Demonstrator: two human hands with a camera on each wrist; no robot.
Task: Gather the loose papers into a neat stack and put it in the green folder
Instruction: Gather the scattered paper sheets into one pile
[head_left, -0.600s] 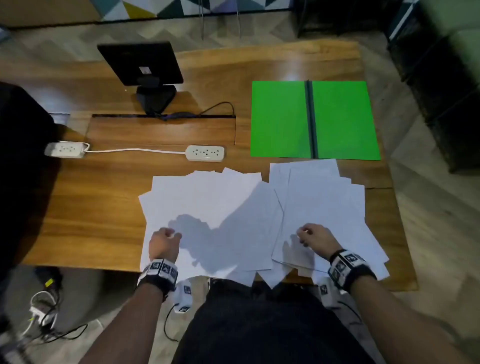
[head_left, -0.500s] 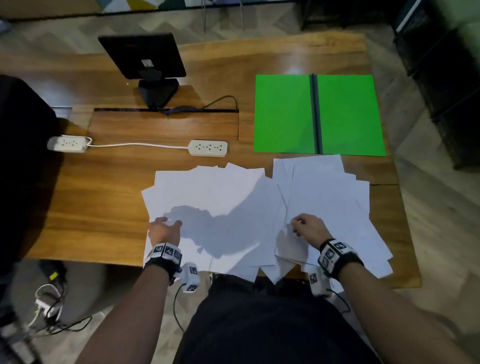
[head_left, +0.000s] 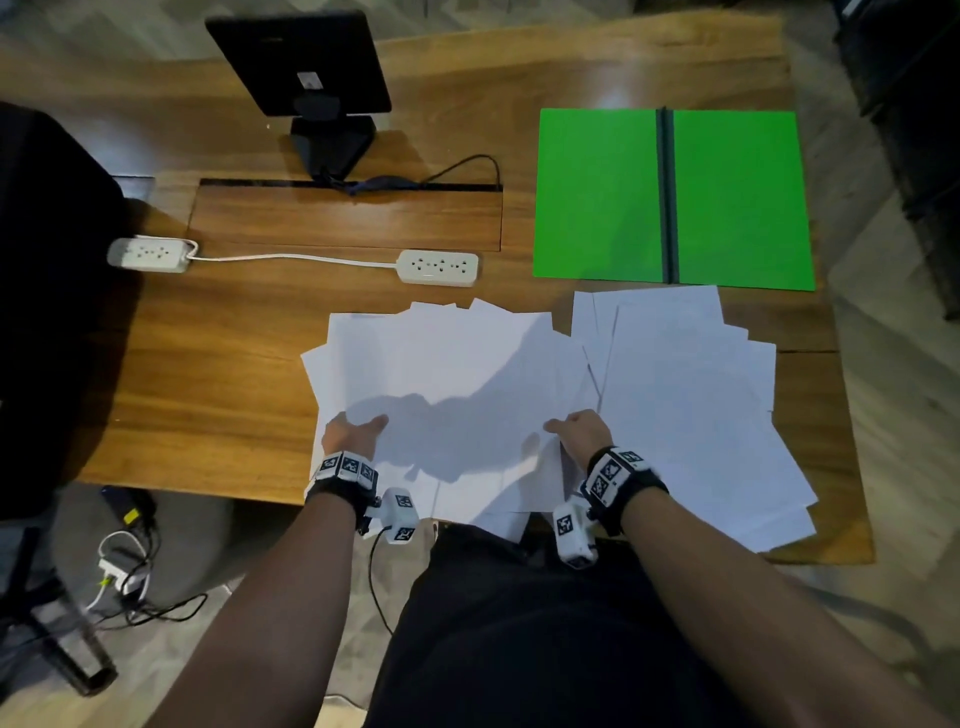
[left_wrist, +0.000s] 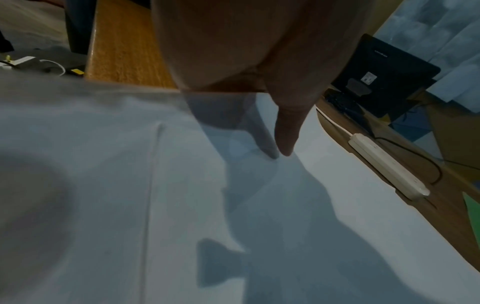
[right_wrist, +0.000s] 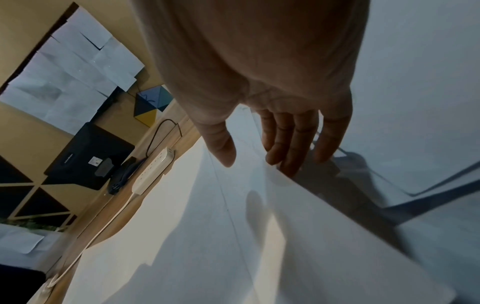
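White papers lie on the wooden table (head_left: 234, 374) in two loose heaps, a left heap (head_left: 447, 364) and a right heap (head_left: 691, 405). The green folder (head_left: 602, 197) lies open and flat behind the right heap. My left hand (head_left: 353, 436) pinches the left edge of the left heap. Its thumb (left_wrist: 285, 131) lies on top, and its fingers show as a grey shape through the sheet. My right hand (head_left: 579, 434) is at that heap's right edge. Its straight fingers (right_wrist: 293, 144) reach under the raised edge, and its thumb hovers above.
A black monitor (head_left: 301, 57) stands at the back left. Two white power strips (head_left: 439, 267) (head_left: 148, 254), joined by a cord, lie behind the papers. A black chair (head_left: 47, 312) is at the left. Some sheets overhang the table's front edge. Cables lie on the floor (head_left: 124, 577).
My right hand has moved left, off the right heap to the right edge of the left heap. My left hand has stretched its thumb over the sheet's edge.
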